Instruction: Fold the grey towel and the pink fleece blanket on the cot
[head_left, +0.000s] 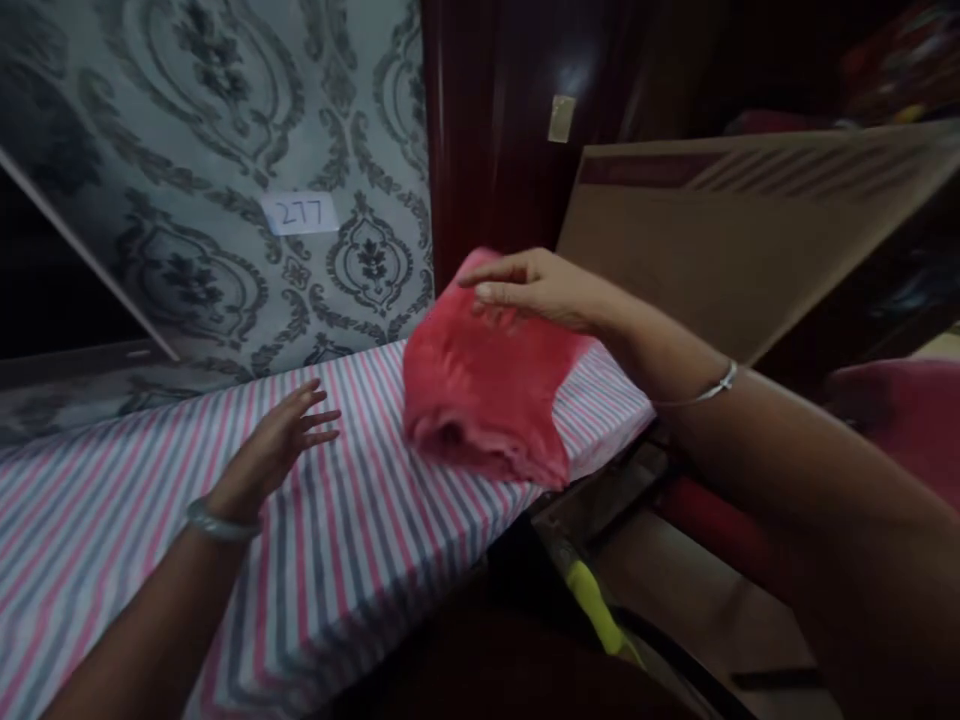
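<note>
The red cloth bundle (480,385) looked soft, light — best scooped from beneath; the right hand (544,288), fingers loosely extended, overlay it, the left hand (274,438) spread, to its left.

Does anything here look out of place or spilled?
The paper slip handwritten "277" looks odd, standing out plainly against the ornate wallpaper. The folded red cloth sits near the front edge of the striped cover, but that seems ordinary. I see no spill.
</note>
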